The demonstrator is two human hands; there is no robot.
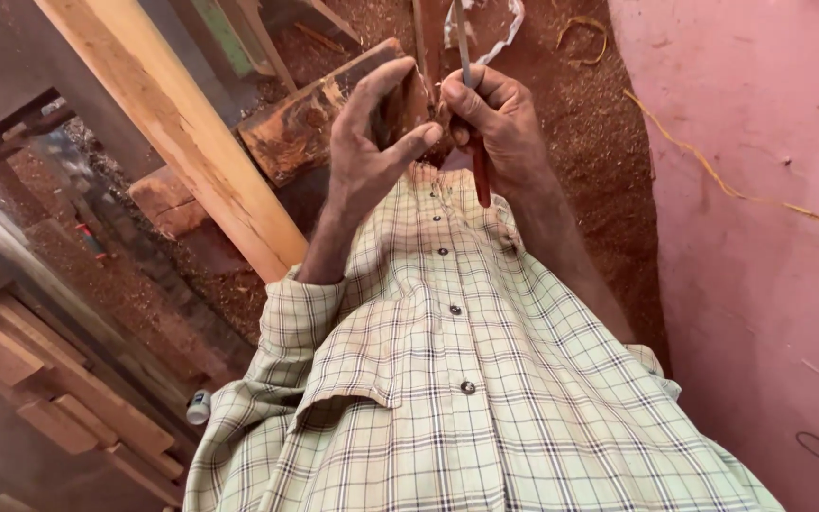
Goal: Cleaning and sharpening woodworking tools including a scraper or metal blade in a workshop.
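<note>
Right hand gripping chisel — left hand beside

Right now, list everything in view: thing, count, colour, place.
long plank: 1, pale wood, upper left, running diagonally
wood block: 1, reddish brown, behind the left hand
slim tool: 1, grey shaft, red handle, in the right hand
sawdust floor: reddish, top centre
wall: pink, right
stacked boards: several, brown, lower left
checked shirt: 1, pale green, centre bottom
left hand: fingers spread, at the block
right hand: fingers closed on the tool
</note>
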